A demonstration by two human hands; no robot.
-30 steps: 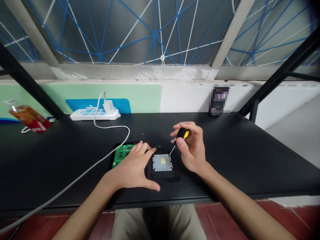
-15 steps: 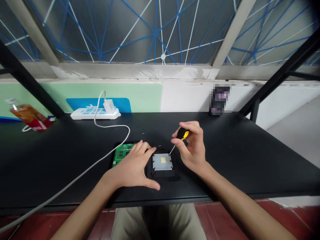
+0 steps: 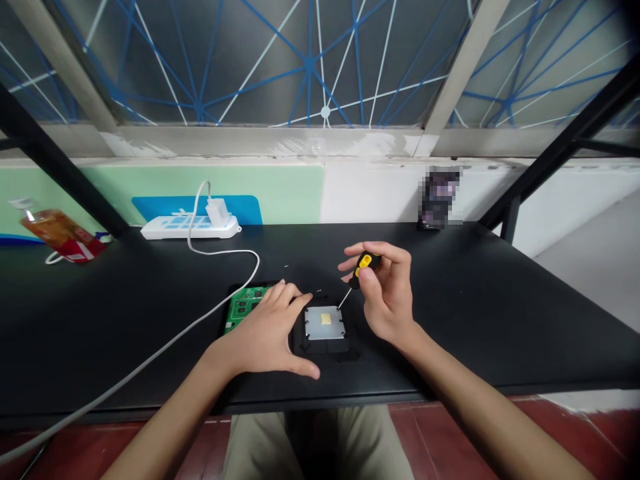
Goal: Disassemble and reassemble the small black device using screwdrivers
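Note:
My right hand point(image 3: 387, 287) grips a black and yellow screwdriver point(image 3: 365, 261) between thumb and fingers. The driver's thin shaft slants down to the upper right corner of a silver metal plate point(image 3: 315, 329), which has a small pale yellow square point(image 3: 326, 319) on it. That plate sits on a black device part point(image 3: 330, 347). My left hand point(image 3: 275, 327), fingers and thumb spread, rests on the part's left side. Under and beyond my left fingers lies a green circuit board point(image 3: 243, 303), partly covered by the hand.
A white cable point(image 3: 200, 319) runs across the black table point(image 3: 475, 313) from a charger in the power strip point(image 3: 175, 228). A tilted bottle point(image 3: 65, 233) is at far left; a pixelated dark object point(image 3: 439, 200) stands at the back right.
The screwdriver's handle has turned within my right hand, and the fingers and thumb have shifted around it. Its tip stays at the plate's corner. My left hand has hardly moved.

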